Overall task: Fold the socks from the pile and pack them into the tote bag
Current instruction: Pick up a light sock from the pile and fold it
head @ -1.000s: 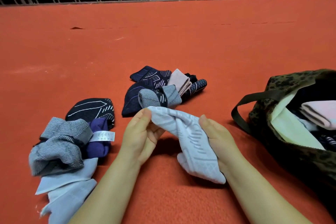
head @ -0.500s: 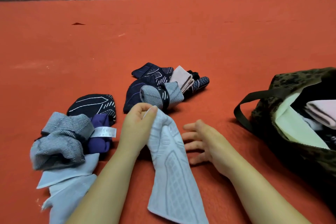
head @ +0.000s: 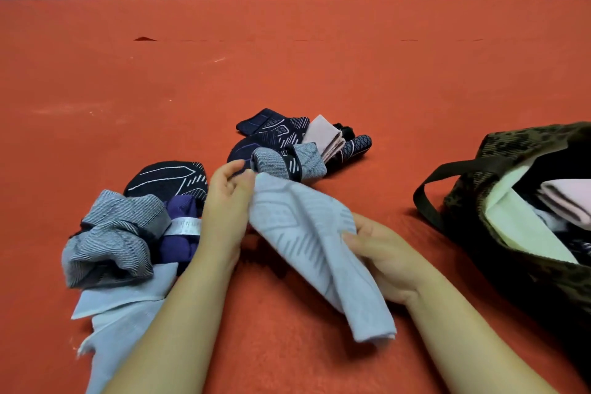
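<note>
Right hand [head: 380,253] returned to pale grey sock [head: 307,233]; left hand [head: 224,211] pinches its top. I judge folding resumed; tote bag [head: 499,176] right of hands.

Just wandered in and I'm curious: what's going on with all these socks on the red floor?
A person is sorting socks. Both hands hold one pale grey sock above the red floor: the left hand pinches its upper end, the right hand grips its side. Two small heaps wait, one beside the left arm, another further ahead. The tote bag on the right lies open with a pink sock inside.
</note>
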`<state>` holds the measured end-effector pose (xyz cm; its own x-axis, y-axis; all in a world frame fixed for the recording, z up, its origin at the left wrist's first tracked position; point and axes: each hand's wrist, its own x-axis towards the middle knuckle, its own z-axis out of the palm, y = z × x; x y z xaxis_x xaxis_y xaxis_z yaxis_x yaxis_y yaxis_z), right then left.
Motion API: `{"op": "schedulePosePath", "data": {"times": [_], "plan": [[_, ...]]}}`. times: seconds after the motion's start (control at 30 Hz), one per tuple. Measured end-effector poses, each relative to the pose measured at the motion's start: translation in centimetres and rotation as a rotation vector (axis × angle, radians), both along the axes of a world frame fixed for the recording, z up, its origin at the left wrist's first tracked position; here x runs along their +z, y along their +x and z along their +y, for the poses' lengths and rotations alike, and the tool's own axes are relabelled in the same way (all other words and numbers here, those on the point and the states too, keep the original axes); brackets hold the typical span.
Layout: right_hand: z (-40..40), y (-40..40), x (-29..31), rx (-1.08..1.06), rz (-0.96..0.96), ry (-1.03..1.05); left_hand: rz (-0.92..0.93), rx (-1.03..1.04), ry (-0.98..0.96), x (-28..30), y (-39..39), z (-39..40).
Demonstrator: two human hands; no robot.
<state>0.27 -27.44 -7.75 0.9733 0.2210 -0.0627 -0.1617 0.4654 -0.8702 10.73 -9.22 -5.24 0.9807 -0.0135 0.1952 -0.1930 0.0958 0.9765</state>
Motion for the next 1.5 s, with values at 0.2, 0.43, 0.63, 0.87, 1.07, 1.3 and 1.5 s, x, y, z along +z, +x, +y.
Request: {"op": "schedulePosePath", "data": {"times": [0.2, 0.43, 0.63, 0.87, 1.07, 1.3, 1.5], "plan": [[0.0, 0.9, -0.1, -0.387, -0.073, 0.130, -0.006, -0.456, 0.029, 0.2, -4.1, -1.7], [0.1, 0.6, 0.3, -0.385, 0.078, 0.329, 0.061, -0.608, 0.063, 0.0, -5.6, -2.3], [-0.2, 0.1, 0.4, -0.173, 0.185, 0.570, 0.364, -0.855, -0.585, 0.3, -5.0, -1.2], [-1.9, -0.1, 1.3, -0.698, -0.025, 0.259, 0.426, -1.173, -0.655, -0.4, -3.1, 0.2], [-2.5, 0.3, 0.6, -0.993, 0.081, -0.288, 0.324, -0.954, 0.040, -0.4, -3.1, -0.2], [-1.3, 0.0, 1.8, -0.586, 0.303, 0.170, 0.524, -0.955, -0.112, -0.8, -2.1, 0.1], [0.5, -0.7, 1.9, -0.289, 0.282, 0.046, 0.520, -0.964, -0.445, -1.1, -2.1, -0.2]]}}
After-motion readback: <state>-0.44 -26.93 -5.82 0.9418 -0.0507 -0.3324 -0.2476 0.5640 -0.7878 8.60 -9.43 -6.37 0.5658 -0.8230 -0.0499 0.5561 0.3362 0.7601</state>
